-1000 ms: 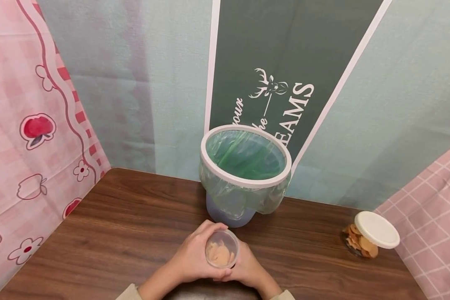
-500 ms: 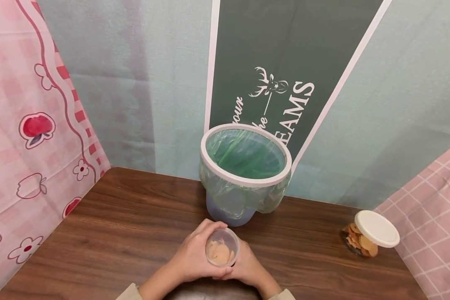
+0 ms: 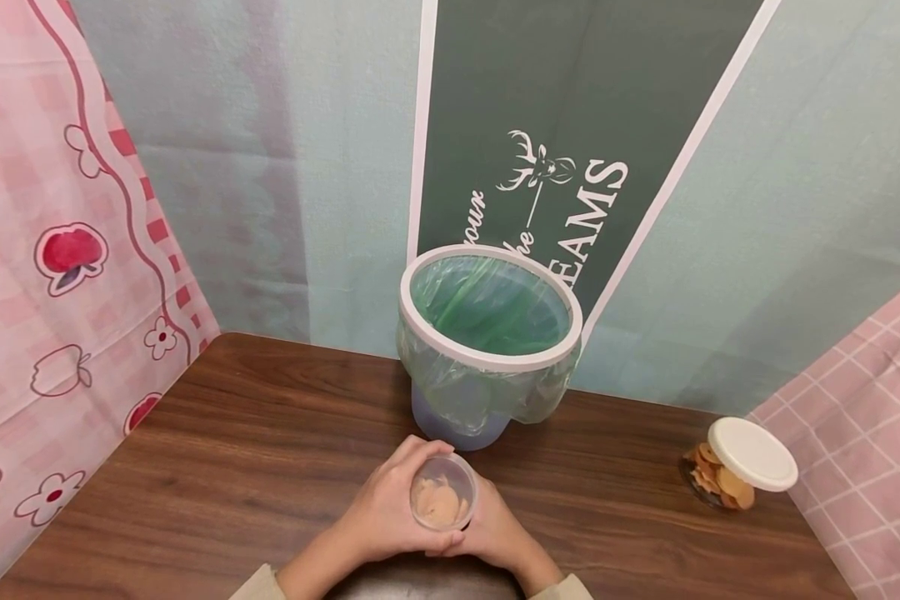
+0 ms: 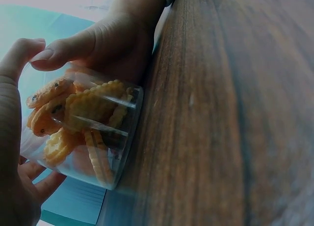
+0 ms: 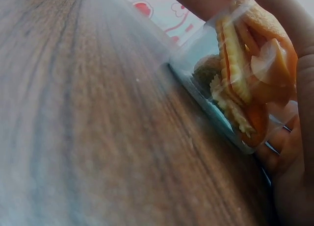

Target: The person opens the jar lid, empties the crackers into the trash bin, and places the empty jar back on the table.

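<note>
A clear plastic cup (image 3: 461,479) stands at the front of the table in the head view, in front of the bin. My left hand (image 3: 382,504) grips its left side, thumb toward me and fingers around the far side. From the right, my right hand (image 3: 498,529) holds the same cup, and the fingers of both hands meet near its front. Inside the cup lie several cookies and crackers (image 4: 93,106), some with crimped edges, seen through the clear wall in the left wrist view. The right wrist view shows a sandwich cracker (image 5: 233,64) against the wall, near the cup's base.
A blue bin (image 3: 450,408) with a pale rim (image 3: 487,360) and green plastic liner (image 3: 528,396) stands behind the hands. At right sits a jar of round cookies (image 3: 720,483) under a white lid (image 3: 753,452). Fabric curtains (image 3: 232,208) surround the wooden table (image 3: 217,467).
Both hands keep the same hold on the cup. The whole scene sits a few pixels higher in the head view; the bin and jar stay in place.
</note>
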Demonstrator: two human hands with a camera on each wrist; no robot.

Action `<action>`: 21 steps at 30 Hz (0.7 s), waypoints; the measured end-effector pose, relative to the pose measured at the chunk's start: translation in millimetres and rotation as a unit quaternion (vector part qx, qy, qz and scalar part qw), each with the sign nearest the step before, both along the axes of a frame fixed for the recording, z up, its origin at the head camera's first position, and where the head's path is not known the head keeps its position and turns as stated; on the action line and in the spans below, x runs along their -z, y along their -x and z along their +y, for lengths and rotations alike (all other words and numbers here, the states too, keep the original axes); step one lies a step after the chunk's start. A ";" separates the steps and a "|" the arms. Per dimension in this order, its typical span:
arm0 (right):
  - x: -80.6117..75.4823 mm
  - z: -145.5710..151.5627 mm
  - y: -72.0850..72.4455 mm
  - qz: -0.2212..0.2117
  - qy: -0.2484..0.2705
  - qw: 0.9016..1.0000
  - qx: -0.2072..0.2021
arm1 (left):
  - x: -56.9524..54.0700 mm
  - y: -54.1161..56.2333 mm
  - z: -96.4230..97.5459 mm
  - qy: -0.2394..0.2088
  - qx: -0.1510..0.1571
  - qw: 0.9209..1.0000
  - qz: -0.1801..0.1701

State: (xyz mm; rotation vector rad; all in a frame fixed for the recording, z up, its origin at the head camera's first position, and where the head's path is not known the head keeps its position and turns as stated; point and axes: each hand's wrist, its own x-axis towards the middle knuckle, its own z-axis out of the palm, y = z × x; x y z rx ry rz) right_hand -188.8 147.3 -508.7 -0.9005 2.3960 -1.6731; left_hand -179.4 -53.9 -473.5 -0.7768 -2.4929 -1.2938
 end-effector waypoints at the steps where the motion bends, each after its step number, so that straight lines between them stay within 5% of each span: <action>1: 0.2 0.1 0.1 0.002 0.000 1.000 -0.001 | 0.1 0.1 0.0 0.000 0.000 1.000 0.000; 21: -3.5 -0.3 -0.6 -0.012 -0.010 1.000 0.008 | 0.1 2.3 0.2 -0.004 0.009 1.000 -0.005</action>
